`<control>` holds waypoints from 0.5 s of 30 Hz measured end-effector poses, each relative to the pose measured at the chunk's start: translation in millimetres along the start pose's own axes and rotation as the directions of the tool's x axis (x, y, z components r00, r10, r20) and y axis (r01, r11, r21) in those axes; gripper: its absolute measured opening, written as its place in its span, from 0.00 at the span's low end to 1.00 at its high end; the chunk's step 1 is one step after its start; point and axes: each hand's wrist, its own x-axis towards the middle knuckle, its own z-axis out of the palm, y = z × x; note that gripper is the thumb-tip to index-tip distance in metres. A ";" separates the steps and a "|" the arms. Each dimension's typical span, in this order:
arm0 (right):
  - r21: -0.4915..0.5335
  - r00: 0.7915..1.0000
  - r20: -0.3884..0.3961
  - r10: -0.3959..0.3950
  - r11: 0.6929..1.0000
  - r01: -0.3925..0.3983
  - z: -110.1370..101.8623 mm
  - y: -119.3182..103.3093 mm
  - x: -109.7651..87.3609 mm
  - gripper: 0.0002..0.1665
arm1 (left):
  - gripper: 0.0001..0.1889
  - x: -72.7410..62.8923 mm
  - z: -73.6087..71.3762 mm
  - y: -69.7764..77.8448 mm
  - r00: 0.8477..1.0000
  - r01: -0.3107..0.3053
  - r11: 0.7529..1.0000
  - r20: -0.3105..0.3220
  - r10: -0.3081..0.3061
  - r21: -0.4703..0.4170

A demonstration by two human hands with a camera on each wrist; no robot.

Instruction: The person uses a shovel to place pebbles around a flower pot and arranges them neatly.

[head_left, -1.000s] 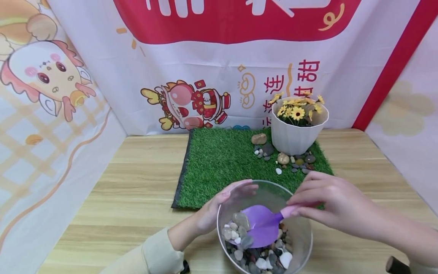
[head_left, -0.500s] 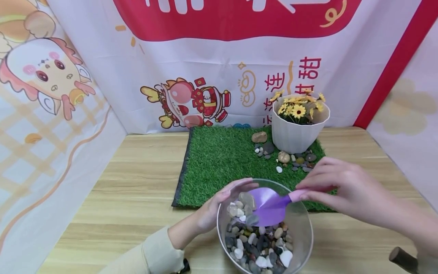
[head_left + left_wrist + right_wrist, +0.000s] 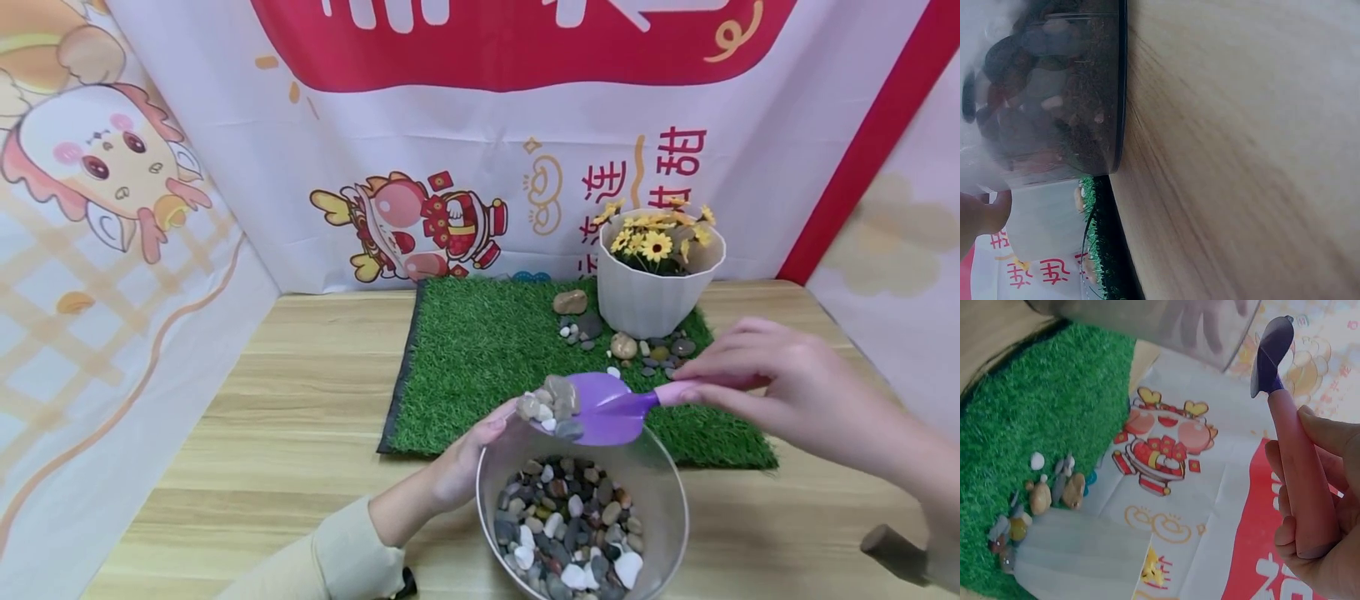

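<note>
In the head view, my right hand grips the pink handle of a small purple shovel. Several grey and white stones lie on its blade, level with the far rim of a clear plastic bucket. Pebbles cover the bucket's floor. My left hand rests against the bucket's left side; through the wall in the right wrist view its fingers look spread and straight. The right wrist view shows the fingers wrapped round the pink handle.
Behind the bucket lies a green turf mat. On its back right corner stands a white pot of yellow flowers, ringed by loose stones. A printed cloth hangs behind the wooden table.
The loaded shovel has risen from inside the bucket, moving away and right to the far rim. More of the pebbles below now shows. The left hand has stayed in place.
</note>
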 end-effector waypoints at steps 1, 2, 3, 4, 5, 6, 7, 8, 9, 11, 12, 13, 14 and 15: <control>-0.009 1.000 -0.006 0.008 1.000 -0.008 -1.5 1.9 0.4 0.12 | 0.36 0.7 0.2 -0.5 1.000 -0.013 1.000 0.006 0.013 0.000; -0.015 1.000 -0.014 0.014 1.000 -0.015 -2.7 4.0 0.8 0.13 | 0.36 0.8 0.5 -0.8 1.000 -0.023 1.000 0.004 0.023 -0.003; -0.020 1.000 -0.021 0.017 1.000 -0.018 -3.8 6.3 1.4 0.12 | 0.36 1.4 0.6 -1.5 0.999 -0.034 0.999 0.008 0.035 -0.014; -0.027 0.999 -0.026 0.020 0.999 -0.021 -4.7 8.8 2.2 0.12 | 0.36 2.1 0.9 -2.0 0.999 -0.042 0.999 0.009 0.042 -0.025; -0.035 0.999 -0.032 0.022 0.999 -0.023 -5.7 11.4 2.7 0.12 | 0.36 2.4 1.0 -2.6 0.999 -0.049 0.998 0.007 0.049 -0.035; -0.040 0.999 -0.036 0.023 0.999 -0.024 -6.6 14.0 3.3 0.12 | 0.37 2.6 1.0 -3.1 0.999 -0.053 0.998 0.007 0.053 -0.042; -0.053 0.999 -0.037 0.027 0.998 -0.029 -7.0 16.4 3.8 0.12 | 0.37 2.4 0.7 -3.8 0.999 -0.048 0.998 0.001 0.048 -0.047; -0.065 0.999 -0.037 0.037 0.997 -0.040 -7.3 18.7 4.1 0.12 | 0.37 2.2 0.4 -4.1 0.999 -0.045 0.998 -0.004 0.045 -0.043; -0.079 0.998 -0.035 0.050 0.996 -0.052 -7.4 20.9 4.3 0.14 | 0.37 2.1 0.1 -4.5 0.999 -0.044 0.998 -0.005 0.043 -0.039; -0.107 0.996 -0.037 0.077 0.991 -0.080 -6.6 25.4 4.6 0.15 | 0.37 1.7 -0.5 -4.9 0.999 -0.047 0.998 -0.003 0.047 -0.029; -0.118 0.995 -0.040 0.087 0.989 -0.091 -5.7 27.7 4.6 0.15 | 0.37 1.6 -0.8 -4.9 0.999 -0.048 0.999 -0.001 0.048 -0.024; -0.129 0.994 -0.040 0.102 0.986 -0.106 -4.8 30.2 4.4 0.15 | 0.37 1.6 -0.8 -4.7 0.999 -0.048 0.999 0.000 0.048 -0.021; -0.135 0.992 -0.039 0.120 0.983 -0.124 -3.5 33.0 4.1 0.14 | 0.37 1.5 -0.8 -4.5 0.999 -0.048 0.999 0.001 0.048 -0.015; -0.138 0.988 -0.033 0.154 0.978 -0.157 -1.9 35.4 3.8 0.14 | 0.37 1.5 -0.7 -4.2 0.999 -0.047 0.999 0.001 0.047 -0.009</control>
